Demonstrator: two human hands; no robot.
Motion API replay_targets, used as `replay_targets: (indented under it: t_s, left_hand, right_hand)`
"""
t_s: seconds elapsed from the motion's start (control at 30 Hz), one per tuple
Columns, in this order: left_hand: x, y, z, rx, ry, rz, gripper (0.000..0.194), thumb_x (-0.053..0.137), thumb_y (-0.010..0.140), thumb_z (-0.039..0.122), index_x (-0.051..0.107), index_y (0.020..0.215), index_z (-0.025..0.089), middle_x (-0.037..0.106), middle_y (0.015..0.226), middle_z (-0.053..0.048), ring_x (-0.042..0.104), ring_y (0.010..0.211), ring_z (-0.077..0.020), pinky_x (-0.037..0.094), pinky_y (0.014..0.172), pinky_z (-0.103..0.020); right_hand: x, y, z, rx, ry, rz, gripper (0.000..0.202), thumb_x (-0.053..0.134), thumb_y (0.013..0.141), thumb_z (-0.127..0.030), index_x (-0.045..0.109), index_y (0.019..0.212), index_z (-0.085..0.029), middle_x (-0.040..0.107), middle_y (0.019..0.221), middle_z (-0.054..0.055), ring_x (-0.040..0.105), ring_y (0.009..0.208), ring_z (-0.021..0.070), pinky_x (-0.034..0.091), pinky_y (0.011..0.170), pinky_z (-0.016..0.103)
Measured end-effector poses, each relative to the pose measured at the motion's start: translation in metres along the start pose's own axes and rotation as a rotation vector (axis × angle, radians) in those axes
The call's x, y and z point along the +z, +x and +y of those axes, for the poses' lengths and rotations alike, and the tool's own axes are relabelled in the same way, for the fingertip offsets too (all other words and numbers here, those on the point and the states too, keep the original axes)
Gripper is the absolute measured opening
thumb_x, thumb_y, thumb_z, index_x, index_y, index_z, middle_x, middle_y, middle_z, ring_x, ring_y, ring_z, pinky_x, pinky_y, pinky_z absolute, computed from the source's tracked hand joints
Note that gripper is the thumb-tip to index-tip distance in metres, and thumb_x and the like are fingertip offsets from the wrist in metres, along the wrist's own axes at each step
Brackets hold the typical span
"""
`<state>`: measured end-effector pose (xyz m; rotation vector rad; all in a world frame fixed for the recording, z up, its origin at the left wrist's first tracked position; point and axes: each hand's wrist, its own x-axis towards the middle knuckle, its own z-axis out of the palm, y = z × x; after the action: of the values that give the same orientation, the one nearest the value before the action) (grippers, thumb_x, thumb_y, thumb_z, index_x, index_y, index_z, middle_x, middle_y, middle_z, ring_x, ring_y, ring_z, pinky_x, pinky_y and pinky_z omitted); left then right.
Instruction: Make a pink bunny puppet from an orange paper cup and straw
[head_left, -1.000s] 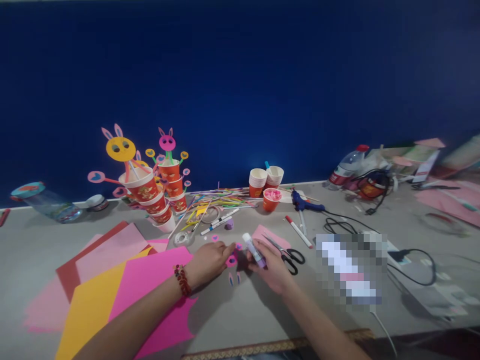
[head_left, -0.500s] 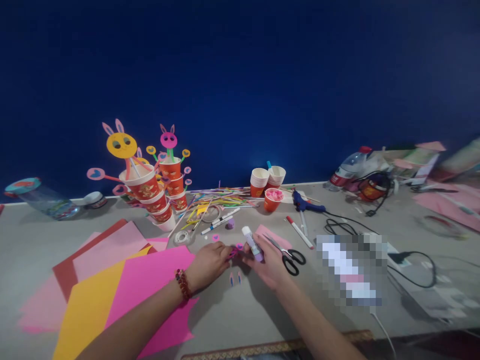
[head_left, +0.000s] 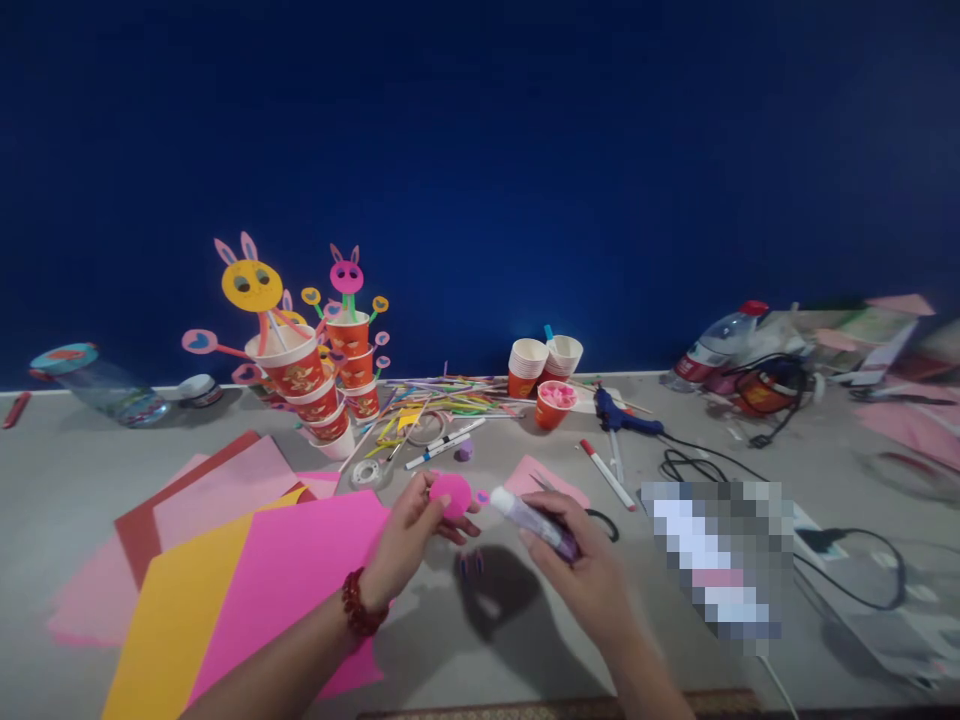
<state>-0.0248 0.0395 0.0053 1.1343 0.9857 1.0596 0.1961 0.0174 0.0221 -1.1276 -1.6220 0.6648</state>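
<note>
My left hand (head_left: 415,522) pinches a round pink paper disc (head_left: 451,496) between thumb and fingers, lifted above the table. In my right hand (head_left: 581,555) is a glue stick (head_left: 536,523), its whitish end pointing left toward the disc without touching it. A small pink paper circle with a blue mark (head_left: 482,497) shows between the disc and the glue stick. Two small ear-shaped paper pieces (head_left: 471,565) lie on the table below my hands, partly in shadow. Black-handled scissors (head_left: 603,522) rest on pink paper, partly hidden behind my right hand.
Coloured sheets (head_left: 300,590) spread at the left. Behind them stand stacked red cups (head_left: 300,372) with paper rabbit faces. Straws (head_left: 457,395), markers (head_left: 609,475), a cup of pink pieces (head_left: 556,404) and a blue glue gun (head_left: 626,415) lie farther back. A blurred rectangle (head_left: 712,565) and cables are right.
The pink disc has come into clear view, lifted in my left hand. My right hand has moved right and slightly down with the glue stick, now covering more of the scissors.
</note>
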Motion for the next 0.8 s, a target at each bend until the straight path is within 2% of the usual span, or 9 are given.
replay_targets:
  t_s: [0.07, 0.13, 0.3, 0.47, 0.6, 0.8]
  left_hand:
    - [0.006, -0.004, 0.001, 0.021, -0.028, 0.009, 0.027, 0.051, 0.097, 0.043, 0.045, 0.107, 0.019, 0.075, 0.100, -0.010, 0.076, 0.076, -0.0198, 0.060, 0.068, -0.033]
    - [0.010, -0.007, -0.002, 0.085, 0.012, 0.016, 0.026, 0.049, 0.099, 0.042, 0.046, 0.112, 0.020, 0.074, 0.105, -0.010, 0.075, 0.078, -0.0202, 0.060, 0.069, -0.034]
    - [0.014, -0.015, -0.006, 0.309, 0.397, -0.002, 0.021, 0.042, 0.103, 0.032, 0.054, 0.117, 0.022, 0.073, 0.103, -0.007, 0.072, 0.087, -0.0181, 0.058, 0.079, -0.032]
    - [0.017, -0.022, -0.002, 0.359, 0.593, -0.006, 0.024, 0.041, 0.103, 0.026, 0.055, 0.122, 0.023, 0.074, 0.095, -0.003, 0.071, 0.082, -0.0165, 0.056, 0.074, -0.026]
    - [0.018, -0.023, -0.004, 0.414, 0.694, -0.003, 0.026, 0.038, 0.102, 0.023, 0.055, 0.121, 0.024, 0.074, 0.100, -0.005, 0.071, 0.086, -0.0176, 0.055, 0.073, -0.026]
    - [0.017, -0.023, -0.013, 0.473, 0.843, -0.005, 0.033, 0.034, 0.102, 0.018, 0.048, 0.131, 0.022, 0.075, 0.098, -0.007, 0.072, 0.082, -0.0190, 0.055, 0.072, -0.029]
  right_hand:
    - [-0.005, 0.000, -0.006, 0.014, 0.004, 0.018, 0.020, 0.069, 0.085, -0.028, 0.070, 0.104, -0.025, 0.074, 0.100, 0.007, 0.070, 0.086, 0.0241, 0.056, 0.076, 0.032]
    - [-0.006, -0.001, -0.011, 0.005, 0.010, 0.065, 0.018, 0.072, 0.082, -0.026, 0.071, 0.100, -0.025, 0.074, 0.096, 0.007, 0.070, 0.085, 0.0247, 0.057, 0.075, 0.033]
    - [0.008, -0.001, -0.020, -0.171, 0.049, 0.204, 0.019, 0.072, 0.081, -0.016, 0.069, 0.097, -0.025, 0.071, 0.084, 0.005, 0.067, 0.078, 0.0229, 0.056, 0.070, 0.034]
    - [0.024, -0.001, -0.023, -0.362, -0.015, 0.152, 0.038, 0.071, 0.079, -0.009, 0.066, 0.111, -0.028, 0.073, 0.087, 0.005, 0.066, 0.070, 0.0212, 0.056, 0.067, 0.035]
    - [0.030, -0.002, -0.020, -0.382, -0.061, 0.151, 0.041, 0.070, 0.080, -0.009, 0.064, 0.115, -0.029, 0.073, 0.086, 0.005, 0.066, 0.068, 0.0209, 0.057, 0.063, 0.034]
    - [0.034, -0.004, -0.018, -0.375, -0.079, 0.173, 0.041, 0.070, 0.079, -0.009, 0.064, 0.115, -0.029, 0.071, 0.085, 0.005, 0.066, 0.069, 0.0213, 0.056, 0.063, 0.034]
